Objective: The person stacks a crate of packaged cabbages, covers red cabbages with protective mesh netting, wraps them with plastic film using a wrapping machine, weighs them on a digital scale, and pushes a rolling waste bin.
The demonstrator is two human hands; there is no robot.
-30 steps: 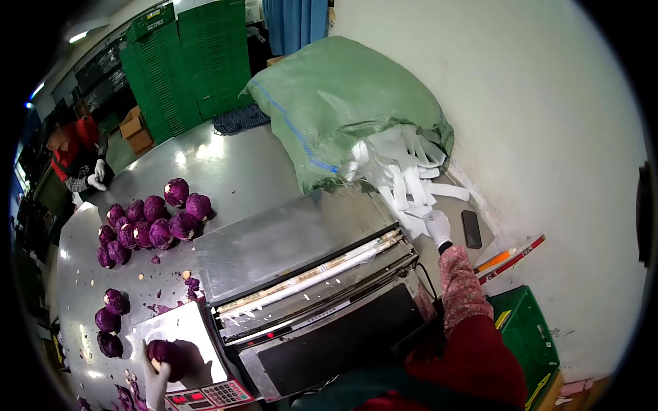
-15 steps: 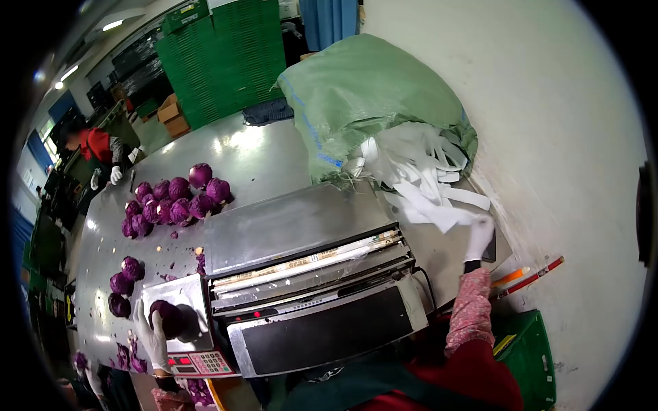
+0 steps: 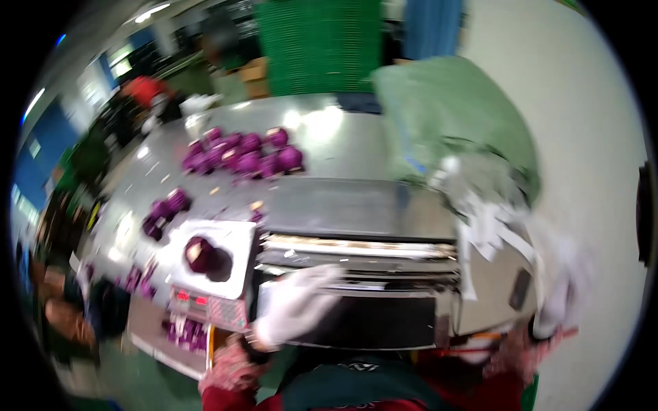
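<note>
Here's the left hand (image 3: 301,305), gloved in white, over the near left end of the wrapping machine (image 3: 370,322), and the purple cabbage (image 3: 199,254) sits away to its left and a little farther out, clear of the fingers, alone on the pan of the scale (image 3: 236,236). The left hand is plainly the nearer one; the cabbage is roundish, with no long axis to speak of, its pale cut patch facing up. The left hand's fingers look stretched toward the right and nothing shows in them, but it's all smeared, so spread or pressed together, I cannot tell. Over to the right hand (image 3: 565,281), a white blur out past the machine's far end: whether it's pinching a strip, I cannot tell either. Just left of it, white strips (image 3: 483,222) hang lengthwise toward the person, spilling from the mouth of the green sack (image 3: 452,103), which bulges beyond and left of that hand; a dark phone (image 3: 520,288) lies close by on the same side. Back to the left hand: below and left of it, under the scale's keypad, a bin (image 3: 147,335) holds purple scraps (image 3: 188,334), and farther out on the left comes the cabbage pile (image 3: 250,154).
</note>
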